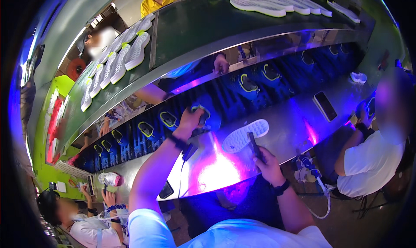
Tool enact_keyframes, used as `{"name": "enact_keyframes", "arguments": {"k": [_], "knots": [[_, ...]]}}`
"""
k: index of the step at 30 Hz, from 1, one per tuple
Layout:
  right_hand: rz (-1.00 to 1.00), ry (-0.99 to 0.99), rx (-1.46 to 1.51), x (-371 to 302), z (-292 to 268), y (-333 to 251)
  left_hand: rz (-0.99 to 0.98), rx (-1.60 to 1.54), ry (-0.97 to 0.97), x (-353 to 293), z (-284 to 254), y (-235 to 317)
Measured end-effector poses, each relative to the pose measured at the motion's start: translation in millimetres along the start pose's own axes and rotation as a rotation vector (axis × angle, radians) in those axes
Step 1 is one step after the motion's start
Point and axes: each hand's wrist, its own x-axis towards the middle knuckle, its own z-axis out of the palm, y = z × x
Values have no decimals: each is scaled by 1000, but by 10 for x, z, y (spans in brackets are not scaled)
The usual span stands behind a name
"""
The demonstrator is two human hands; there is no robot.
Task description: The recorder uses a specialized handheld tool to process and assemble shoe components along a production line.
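Observation:
My left hand (190, 121) reaches forward to a dark blue shoe upper (207, 117) in the row along the conveyor. Its fingers are closed at the shoe's collar, which has a yellow-green edge. My right hand (269, 166) grips a dark, slim tool (256, 149) whose exact kind I cannot make out. The tool's far end overlaps the lower edge of a white shoe sole (245, 136), tread side up, over the metal bench. Whether the tool touches the sole cannot be told.
More blue uppers (249, 85) line the conveyor. White soles (138, 50) lie on the raised green belt (186, 35). A phone (324, 106) rests on the bench to the right. Bright violet light falls before me. Co-workers sit at left and right (368, 161); another hand (221, 64) shows across the line.

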Motion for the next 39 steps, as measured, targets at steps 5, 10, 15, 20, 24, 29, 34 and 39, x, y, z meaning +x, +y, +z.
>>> {"name": "enact_keyframes", "arguments": {"k": [5,10,15,20,24,29,34,39], "knots": [[147,-102,-89,121,18,-218,39,54,-154,-1879,-466,-233],[84,-152,-33,148,41,-108,254,404,-211,-2714,-424,-369],[55,-49,-69,-298,-16,-368,595,899,-499,-2557,-241,-183],[-84,36,-267,-848,-32,-815,869,1228,-275,-2572,363,-83],[-140,46,-316,-1092,15,-1017,1125,1579,29,-2506,847,-550],[-195,2,-412,-1186,11,-1179,1176,1124,-37,-2546,321,-330],[-231,-126,-582,-980,160,-1103,885,636,223,-3001,-44,-427],[-180,-250,-616,-797,355,-757,764,521,315,-3619,123,-700]]}}
